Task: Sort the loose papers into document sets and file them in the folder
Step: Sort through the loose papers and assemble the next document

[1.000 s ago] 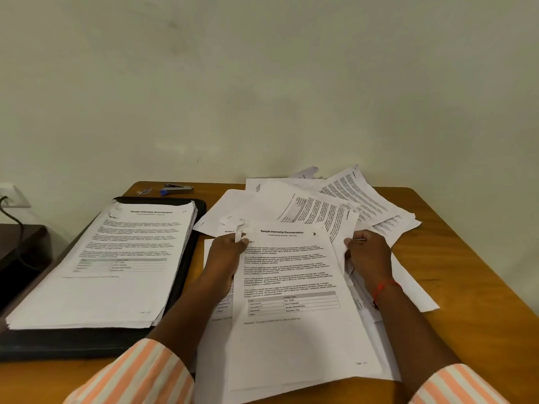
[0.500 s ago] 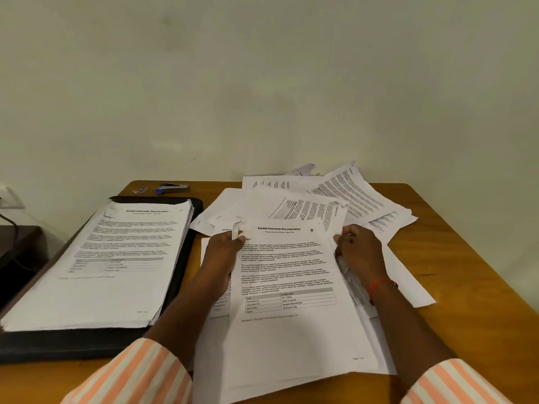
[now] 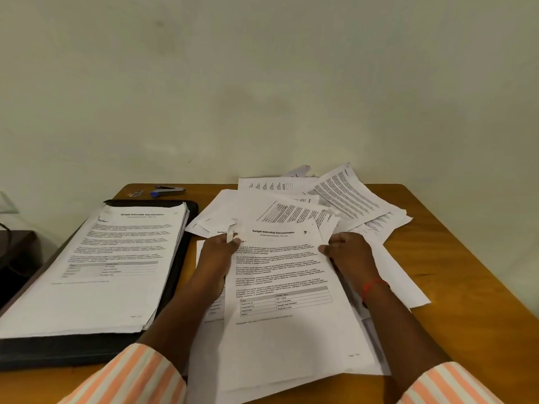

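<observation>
Set-gathering step: left grip (image 3: pixel 217 255) and right grip (image 3: pixel 353 256) pinch the title sheet (image 3: pixel 287 290) by its edges; next, likely squaring it for the folder (image 3: pixel 73 354).

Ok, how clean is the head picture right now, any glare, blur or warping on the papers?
Head view: dim, even warm light, no glare; the title on the top sheet reads, its body text is soft; the stack in the folder blurs toward the left edge; wide-angle stretch at the frame's edges.

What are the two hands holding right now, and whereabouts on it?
The top printed sheet: the left hand pinches its upper left corner, and the right hand grips its upper right edge.
</observation>
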